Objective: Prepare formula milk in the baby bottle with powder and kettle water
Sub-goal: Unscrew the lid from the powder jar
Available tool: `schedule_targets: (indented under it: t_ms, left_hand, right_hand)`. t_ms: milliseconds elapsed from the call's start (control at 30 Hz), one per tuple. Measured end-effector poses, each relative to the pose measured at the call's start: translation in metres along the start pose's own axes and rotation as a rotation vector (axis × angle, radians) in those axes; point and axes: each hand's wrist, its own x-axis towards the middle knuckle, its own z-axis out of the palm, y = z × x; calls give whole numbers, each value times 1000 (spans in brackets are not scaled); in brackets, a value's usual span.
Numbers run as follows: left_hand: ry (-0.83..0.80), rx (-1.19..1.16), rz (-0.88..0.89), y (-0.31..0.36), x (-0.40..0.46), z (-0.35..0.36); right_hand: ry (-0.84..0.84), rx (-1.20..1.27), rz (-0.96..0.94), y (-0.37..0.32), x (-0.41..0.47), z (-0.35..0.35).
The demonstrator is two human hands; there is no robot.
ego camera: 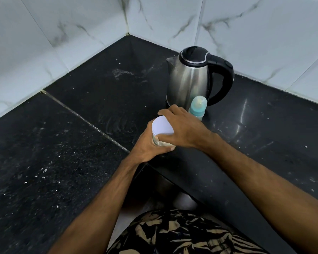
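Note:
A clear powder jar (159,142) with a white lid (162,127) stands near the inner corner edge of the black counter. My left hand (149,145) grips the jar's body from the left. My right hand (184,128) lies over the lid, its fingers and thumb curled round the rim. Just behind my right hand stands the baby bottle (197,107), teal with a clear cap over the teat. The steel kettle (189,79) with a black lid and handle stands behind the bottle, close to the wall.
The black stone counter (72,143) is L-shaped and runs into a corner of white marble-look wall tiles (44,43). Pale smears and specks mark its surface. A gap below the inner corner shows the floor and my patterned clothing.

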Motion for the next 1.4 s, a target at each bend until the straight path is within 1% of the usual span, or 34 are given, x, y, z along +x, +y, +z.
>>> schedule_targets:
  t_ms: [33, 100, 167, 200, 233, 300, 367, 400, 467, 533, 567, 633, 700, 733, 833, 900, 933, 1033, 1067, 1133, 1267, 1400]
  left_hand:
    - [-1, -5, -5, 0, 0, 0]
    - [0, -14, -3, 0, 0, 0]
    - [-3, -6, 5, -2, 1, 0]
    - [-3, 2, 9, -1, 0, 0]
    - [-2, 3, 10, 0, 0, 0]
    - [3, 1, 4, 2, -1, 0]
    - [5, -7, 12, 2, -1, 1]
    - [7, -16, 14, 2, -1, 1]
    - [10, -28, 12, 1, -1, 2]
    - [3, -26, 20, 1, 0, 2]
    - [2, -22, 21, 0, 0, 1]
    - [12, -18, 11, 2, 0, 1]
    - [9, -17, 7, 2, 0, 1]
    - [9, -18, 8, 1, -1, 1]
    - [7, -31, 27, 1, -1, 1]
    - [-3, -26, 41, -1, -1, 1]
    - [-6, -24, 39, 0, -1, 1]
    - [1, -11, 22, -2, 0, 0]
    - [5, -9, 24, -2, 0, 0]
    - [5, -12, 30, -2, 0, 0]
    - [3, -23, 35, -2, 0, 0]
    - [-9, -21, 41, -3, 0, 0]
  right_hand:
    - [-10, 27, -21, 0, 0, 2]
    - [-65, 169, -91, 2, -1, 5]
    - [-117, 307, -99, 5, -1, 4]
    - [-108, 311, -86, 6, -1, 4]
    - [-66, 263, -71, 7, -1, 4]
    - [37, 90, -41, 5, 0, 4]
    - [48, 30, -39, 2, 1, 3]
    - [19, 64, -58, 1, 1, 4]
    - [-62, 213, -107, 1, 1, 3]
    - [-88, 305, -106, 3, 1, 2]
    - [-68, 273, -78, 4, 0, 2]
    - [-2, 90, -20, 4, -2, 3]
    - [-2, -9, -3, 3, -2, 3]
    - [-21, 5, -17, 2, -2, 4]
    - [-124, 158, -76, 4, 1, 3]
    - [-157, 214, -76, 6, 0, 1]
    - [-140, 169, -57, 6, -1, 1]
    - [-23, -108, 15, 3, -3, 2]
    - [-5, -140, 20, 1, -3, 3]
    - [-6, -117, -2, -2, -1, 4]
    - [-79, 35, -54, 1, 1, -2]
    - [-91, 91, -98, 3, -1, -9]
